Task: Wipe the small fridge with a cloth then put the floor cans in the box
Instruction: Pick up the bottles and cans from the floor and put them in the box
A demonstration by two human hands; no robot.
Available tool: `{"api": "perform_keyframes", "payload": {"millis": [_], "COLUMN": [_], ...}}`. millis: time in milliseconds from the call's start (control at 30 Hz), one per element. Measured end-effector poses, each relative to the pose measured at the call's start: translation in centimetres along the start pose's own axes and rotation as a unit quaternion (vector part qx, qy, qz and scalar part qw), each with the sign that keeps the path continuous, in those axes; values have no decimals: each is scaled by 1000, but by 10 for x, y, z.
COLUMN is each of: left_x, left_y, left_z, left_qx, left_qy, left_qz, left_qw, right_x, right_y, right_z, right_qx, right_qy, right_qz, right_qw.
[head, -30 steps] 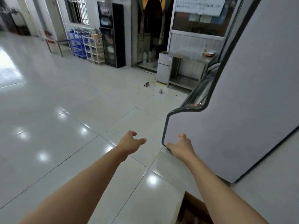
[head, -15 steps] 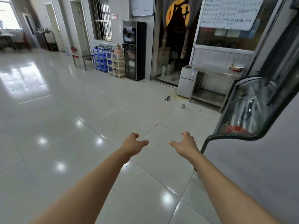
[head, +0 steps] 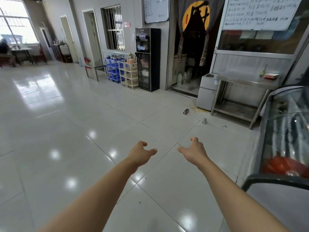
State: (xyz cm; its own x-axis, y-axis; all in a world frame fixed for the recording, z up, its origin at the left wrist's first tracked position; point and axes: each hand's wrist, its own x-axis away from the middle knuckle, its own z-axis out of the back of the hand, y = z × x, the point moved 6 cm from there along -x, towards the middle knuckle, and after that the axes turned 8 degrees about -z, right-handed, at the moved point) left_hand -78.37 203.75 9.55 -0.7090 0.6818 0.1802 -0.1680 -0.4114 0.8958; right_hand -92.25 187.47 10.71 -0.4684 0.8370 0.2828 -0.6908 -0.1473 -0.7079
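- Left hand (head: 140, 154) and right hand (head: 194, 152): I hold both out ahead over the floor (head: 66, 131), fingers loosely curled, grasping nothing.
- Small fridge (head: 208, 92): stands far ahead beside the steel surface (head: 247, 79); I see no cloth, so wiping looks not begun.
- Dark can (head: 186, 111) and pale can (head: 204, 121): on the floor before the fridge, uncollected; no box visible.

Floor tiles (head: 66, 131) glossy white, thin dark grout grid. Small fridge (head: 207, 92) pale grey. Crates (head: 113, 69) blue, shelf rack (head: 129, 74) cream, dispenser (head: 148, 59) black, curtain (head: 195, 19) grey with yellow-orange disc.
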Motion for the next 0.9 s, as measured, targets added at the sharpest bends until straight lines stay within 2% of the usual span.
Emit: {"api": "perform_keyframes", "payload": {"millis": [167,400,633,900], "left_x": [-104,-239,-414,-604], "left_y": [23,45,66,116], "left_z": [16,22,31,23], "left_qx": [11,24,12,-30], "left_qy": [23,11,-31,-105], "left_qz": [10,17,-10,-33], "left_qw": [1000,1000,999,993], "right_x": [-101,-225,-369,-517], "right_y": [-50,-102,-156,-199], "right_z": [4,1,-6,17], "right_qx": [-6,11,-2,-30], "right_qy": [-6,-7,29,86], "right_qz": [13,12,-17,-74], "right_qw": [1000,1000,999,993]}}
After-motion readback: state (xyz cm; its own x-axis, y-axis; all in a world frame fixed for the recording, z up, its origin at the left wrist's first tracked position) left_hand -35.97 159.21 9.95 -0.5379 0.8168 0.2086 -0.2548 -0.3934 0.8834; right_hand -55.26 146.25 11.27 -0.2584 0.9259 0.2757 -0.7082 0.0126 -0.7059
